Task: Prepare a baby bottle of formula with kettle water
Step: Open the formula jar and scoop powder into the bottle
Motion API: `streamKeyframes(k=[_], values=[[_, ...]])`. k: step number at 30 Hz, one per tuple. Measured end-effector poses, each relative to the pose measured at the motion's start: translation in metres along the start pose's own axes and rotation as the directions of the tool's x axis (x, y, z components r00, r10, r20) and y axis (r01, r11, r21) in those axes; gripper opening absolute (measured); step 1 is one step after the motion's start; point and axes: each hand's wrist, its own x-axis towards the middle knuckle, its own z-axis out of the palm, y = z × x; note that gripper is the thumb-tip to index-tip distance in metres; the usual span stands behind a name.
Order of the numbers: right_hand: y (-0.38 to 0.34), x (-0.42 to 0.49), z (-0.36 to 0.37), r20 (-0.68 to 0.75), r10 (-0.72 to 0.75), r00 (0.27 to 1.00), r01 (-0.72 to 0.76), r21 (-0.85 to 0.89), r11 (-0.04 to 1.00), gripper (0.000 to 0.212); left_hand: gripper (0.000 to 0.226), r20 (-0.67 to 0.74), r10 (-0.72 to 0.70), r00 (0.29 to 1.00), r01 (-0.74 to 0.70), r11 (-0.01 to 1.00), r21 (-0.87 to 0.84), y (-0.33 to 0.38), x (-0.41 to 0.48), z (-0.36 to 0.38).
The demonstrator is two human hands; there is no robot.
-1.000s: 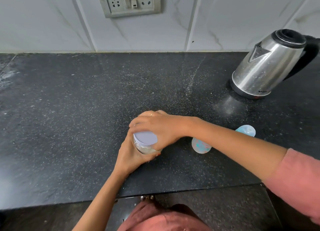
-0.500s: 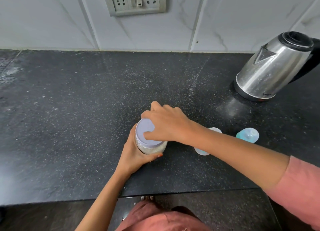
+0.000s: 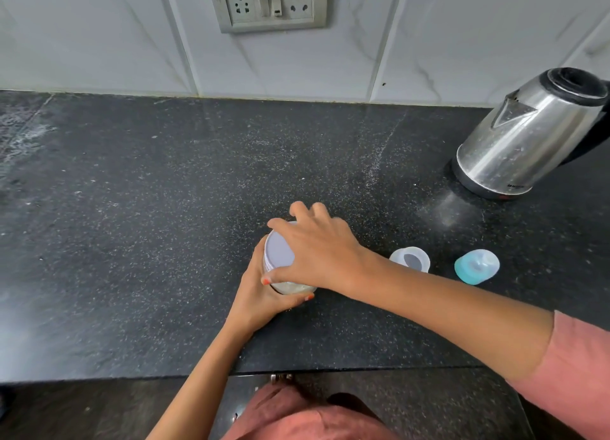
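Note:
A clear jar of pale formula powder (image 3: 292, 287) with a flat lilac lid (image 3: 279, 253) stands mid-counter. My left hand (image 3: 260, 296) wraps the jar's body from below. My right hand (image 3: 318, 249) lies over the lid, fingers and thumb gripping its rim. To the right stands an open clear baby bottle (image 3: 410, 259), seen from above. Further right lies its teal collar with the teat (image 3: 477, 266). A steel kettle (image 3: 528, 135) with a black lid and handle sits at the back right.
The black speckled counter (image 3: 148, 241) runs to a white tiled wall with a socket plate (image 3: 269, 2). Its front edge (image 3: 99, 378) is near my body. White powdery streaks mark the counter's left end and middle.
My right hand has turned on the lid, uncovering more of its top. The left hand keeps the jar in place. The camera has tilted, so everything sits lower in view.

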Motion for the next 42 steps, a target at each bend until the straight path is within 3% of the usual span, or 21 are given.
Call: streamKeyframes(k=[8, 13, 15, 19, 24, 31, 42], values=[[0.004, 0.001, -0.009, 0.107, -0.127, 0.986, 0.126, 0.017, 0.992, 0.067, 0.086, 0.001, -0.021, 1.0, 0.021, 1.0, 0.015, 0.004, 0.0, 0.0], [0.019, 0.008, -0.018, 0.199, -0.378, 0.904, 0.362, 0.111, 0.925, 0.06, 0.093, 0.019, -0.003, 1.0, 0.003, 0.999, 0.038, 0.003, 0.0, -0.001], [0.029, 0.017, -0.029, 0.197, -0.399, 0.896, 0.359, 0.207, 0.91, 0.059, 0.091, 0.022, 0.009, 1.0, -0.009, 1.0, 0.022, 0.006, 0.0, -0.002], [0.056, 0.053, -0.046, 0.11, -0.239, 0.965, 0.181, 0.38, 0.907, 0.067, 0.089, 0.034, 0.08, 0.996, -0.081, 0.996, 0.035, 0.009, -0.001, -0.003], [0.075, 0.107, -0.02, 0.174, -0.057, 0.983, 0.002, 0.298, 0.954, 0.076, 0.085, 0.044, 0.088, 0.995, -0.088, 0.996, 0.012, 0.01, -0.001, -0.004], [0.078, 0.143, 0.027, 0.265, 0.027, 0.964, -0.06, 0.118, 0.991, 0.079, 0.09, 0.05, 0.107, 0.993, -0.108, 0.994, 0.018, 0.004, 0.002, -0.004], [0.083, 0.139, 0.03, 0.249, 0.039, 0.968, -0.058, 0.068, 0.996, 0.085, 0.091, 0.059, 0.104, 0.993, -0.105, 0.994, 0.009, -0.001, 0.002, -0.004]])
